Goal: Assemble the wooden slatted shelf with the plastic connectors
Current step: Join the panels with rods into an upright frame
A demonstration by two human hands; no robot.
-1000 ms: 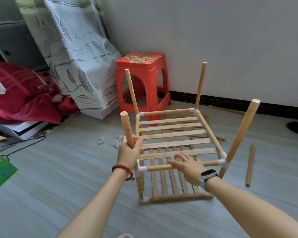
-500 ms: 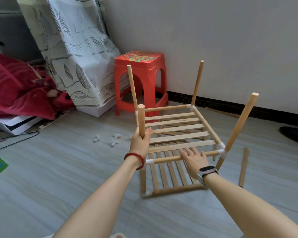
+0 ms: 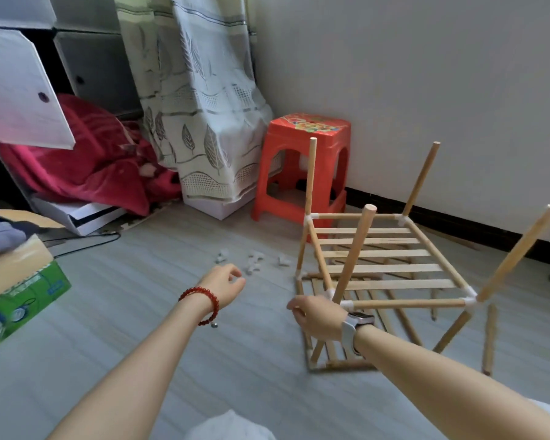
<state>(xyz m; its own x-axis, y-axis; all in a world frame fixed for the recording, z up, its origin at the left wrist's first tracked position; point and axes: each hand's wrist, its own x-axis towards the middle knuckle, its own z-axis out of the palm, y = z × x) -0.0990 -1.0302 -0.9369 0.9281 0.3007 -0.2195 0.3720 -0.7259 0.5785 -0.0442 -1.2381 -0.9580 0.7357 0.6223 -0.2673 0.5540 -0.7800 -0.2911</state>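
Head view: my left hand (image 3: 224, 282) reaches out over the floor toward the loose plastic connectors (image 3: 253, 265), fingers loosely curled and holding nothing, probably to pick one for the next joint. My right hand (image 3: 318, 317) sits at the near corner of the half-built shelf (image 3: 378, 268) on the floor, seemingly steadying it; whether it grips a post I cannot tell.

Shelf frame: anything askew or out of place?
Yes. The shelf frame sits crooked: its four upright dowels splay outward instead of standing parallel, most of all the near-right dowel. One loose dowel lies on the floor to its right, unfitted. White plastic connectors lie scattered ahead of the left hand.
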